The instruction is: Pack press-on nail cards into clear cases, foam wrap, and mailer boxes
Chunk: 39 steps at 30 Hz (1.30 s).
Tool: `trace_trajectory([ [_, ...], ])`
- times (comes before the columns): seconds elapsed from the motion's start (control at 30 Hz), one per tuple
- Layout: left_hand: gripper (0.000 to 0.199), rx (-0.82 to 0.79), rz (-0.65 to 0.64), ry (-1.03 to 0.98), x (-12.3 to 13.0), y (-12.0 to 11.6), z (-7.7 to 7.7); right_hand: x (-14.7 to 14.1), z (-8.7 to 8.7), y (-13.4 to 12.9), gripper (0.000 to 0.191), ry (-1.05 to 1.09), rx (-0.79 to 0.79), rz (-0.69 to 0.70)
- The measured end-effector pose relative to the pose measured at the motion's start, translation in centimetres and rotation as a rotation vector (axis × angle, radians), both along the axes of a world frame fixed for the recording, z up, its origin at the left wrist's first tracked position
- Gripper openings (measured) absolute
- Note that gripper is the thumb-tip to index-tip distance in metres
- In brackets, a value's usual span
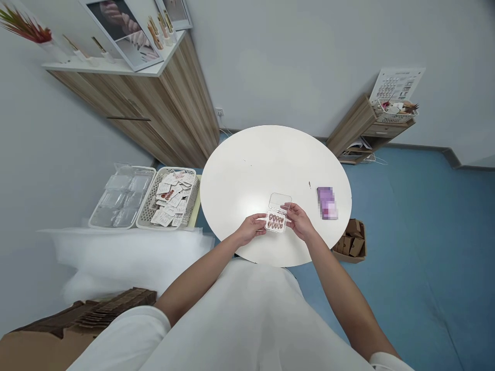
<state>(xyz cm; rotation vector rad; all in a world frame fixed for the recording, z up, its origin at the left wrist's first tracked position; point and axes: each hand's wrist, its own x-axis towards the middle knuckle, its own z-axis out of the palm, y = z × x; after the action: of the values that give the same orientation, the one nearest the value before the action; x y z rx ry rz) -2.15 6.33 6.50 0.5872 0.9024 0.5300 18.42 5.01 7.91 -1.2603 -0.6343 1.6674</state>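
A small clear plastic case [276, 221] with its hinged lid [280, 201] raised is held over the near part of the round white table [270, 154]. Inside it, two rows of brownish-pink press-on nails show on a white card. My left hand [251, 229] grips the case's left edge between thumb and fingers. On the other side, my right hand [298, 221] holds the right edge, its fingertips close to the lid hinge. To the right on the tabletop lies a purple item [327, 203], partly blurred out.
Left of the table stand a white basket of printed cards [170, 201] and a basket of clear packs [124, 198]. A wooden cabinet [185, 103] rises behind them. At right are a carton of small brown boxes [351, 242] and a small shelf [359, 123].
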Motion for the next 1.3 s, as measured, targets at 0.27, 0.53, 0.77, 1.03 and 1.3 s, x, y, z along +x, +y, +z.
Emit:
trace_trajectory([
  [0.27,0.039,-0.034,0.065,-0.060,0.4,-0.2,0.1,-0.3,0.8,-1.3,0.021,0.084,-0.013,0.019],
  [0.53,0.038,-0.034,0.119,-0.068,1.0,-0.9,0.0,-0.4,0.7,-2.9,0.036,0.125,-0.053,-0.034],
  [0.77,0.040,-0.010,0.136,-0.052,1.3,-1.4,-0.2,-0.1,-0.4,-4.7,0.044,0.016,-0.079,-0.022],
  [1.03,0.035,0.052,0.092,0.038,2.6,-2.2,0.1,1.0,-1.1,-4.7,0.043,-0.051,-0.080,-0.094],
  [1.3,0.035,0.230,-0.033,0.260,4.5,-3.4,-0.4,1.8,-1.2,-5.3,0.043,-0.083,-0.047,-0.138],
])
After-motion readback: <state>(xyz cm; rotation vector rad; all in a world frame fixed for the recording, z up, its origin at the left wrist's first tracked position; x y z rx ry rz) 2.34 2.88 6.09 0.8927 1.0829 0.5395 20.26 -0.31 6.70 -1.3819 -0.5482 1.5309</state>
